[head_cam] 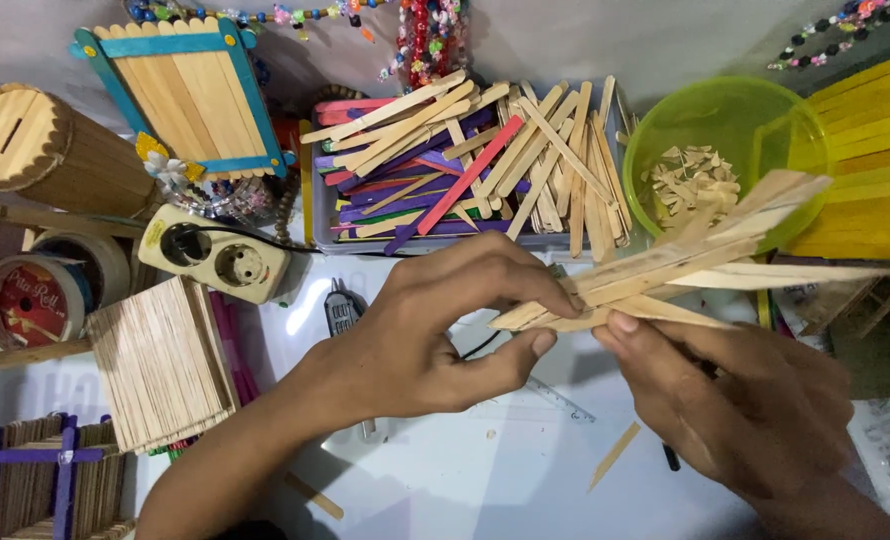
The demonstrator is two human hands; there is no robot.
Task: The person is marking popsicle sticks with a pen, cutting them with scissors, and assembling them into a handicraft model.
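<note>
We are counting two hands, the left hand [420, 335] and the right hand [740, 405], both closing on one fanned bundle of plain wooden sticks [665, 268] whose number we cannot fix. We are also logging one green bowl [755, 120] of stick offcuts, one grey tray [322, 215] heaped with too many plain and coloured sticks to count, one power adapter [220, 255], two tape rolls [50, 290] and one round stick-built coin box [40, 145]. We are noting one loose stick [615, 455] lying on the white table [465, 480].

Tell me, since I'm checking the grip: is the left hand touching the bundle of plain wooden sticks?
Touching. The head view shows the left hand pinching the near end of the bundle of wooden sticks between its fingertips and thumb, with no gap.
</note>
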